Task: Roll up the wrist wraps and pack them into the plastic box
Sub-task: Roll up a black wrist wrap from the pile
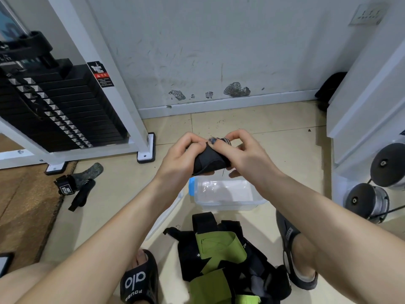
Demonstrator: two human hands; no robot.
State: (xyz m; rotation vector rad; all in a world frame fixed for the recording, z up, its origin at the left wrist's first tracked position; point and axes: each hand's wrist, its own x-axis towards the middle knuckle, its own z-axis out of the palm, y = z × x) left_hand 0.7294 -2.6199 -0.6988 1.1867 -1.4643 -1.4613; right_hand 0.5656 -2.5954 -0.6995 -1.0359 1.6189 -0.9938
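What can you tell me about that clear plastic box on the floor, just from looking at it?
The plastic box is a low, rectangular tub of clear, slightly cloudy plastic with a blue clip on its left end. It sits upright and open on the beige tiled floor, and nothing shows inside it. The hands working a black wrap are above it and cover its far edge. A pile of black and green wraps lies just in front of it; whether they touch is unclear.
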